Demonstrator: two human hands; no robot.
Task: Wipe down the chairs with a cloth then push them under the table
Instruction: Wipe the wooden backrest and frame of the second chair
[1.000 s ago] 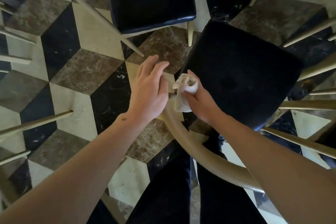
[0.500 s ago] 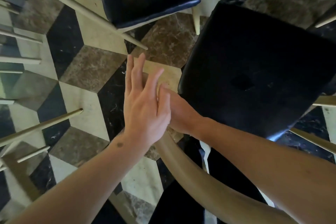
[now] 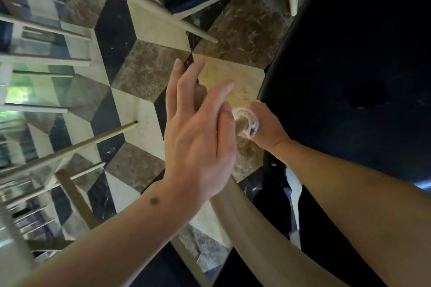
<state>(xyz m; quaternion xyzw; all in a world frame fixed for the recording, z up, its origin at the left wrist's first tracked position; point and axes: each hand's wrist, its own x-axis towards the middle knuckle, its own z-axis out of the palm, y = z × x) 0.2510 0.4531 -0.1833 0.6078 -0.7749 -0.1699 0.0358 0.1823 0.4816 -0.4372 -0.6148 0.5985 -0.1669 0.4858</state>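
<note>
Wiping is under way: the right hand (image 3: 263, 123) clamps the cloth (image 3: 246, 121) round the chair rail (image 3: 256, 223), beside the seat (image 3: 349, 77). The left hand (image 3: 198, 137), fingers straight, steadies that rail. Next, probably slide the cloth along it.

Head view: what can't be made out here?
- Right hand fingers: hidden by the cloth and left hand.
- Chair rail end: covered by both hands.
- Black seat: cut off by the top and right edges.
- Left-side chair legs: blurred.

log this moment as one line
right hand grips white cloth round beige wooden chair rail | left hand open, fingers straight
</note>
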